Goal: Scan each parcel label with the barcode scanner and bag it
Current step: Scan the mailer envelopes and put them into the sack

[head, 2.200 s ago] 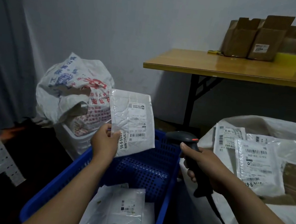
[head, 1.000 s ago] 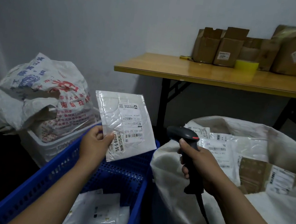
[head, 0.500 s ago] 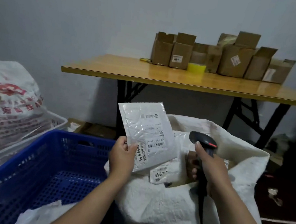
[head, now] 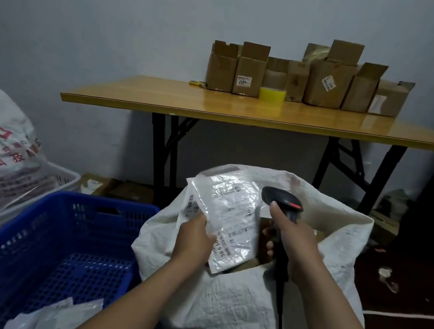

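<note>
The left hand point(head: 195, 240) holds the white parcel point(head: 231, 213) by its lower left edge, fingers point(head: 201, 218) clenched on the plastic. The parcel is tilted, label up, over the open mouth of the white sack point(head: 345, 225). The right hand point(head: 294, 246) grasps the barcode scanner point(head: 283, 199) by its grip, just beside the parcel's right edge. A blue crate point(head: 65, 216) stands left of the sack. Cardboard boxes point(head: 328, 85) line the far edge of the worktop point(head: 191, 103).

Your left forearm point(head: 137, 300) and right forearm point(head: 341, 319) are bare from the frame's lower edge to the wrists; your left hand point(head: 195, 237) and right hand point(head: 296, 241) are bare as well; the right thumb point(head: 276, 210) shows a short, plain nail.
</note>
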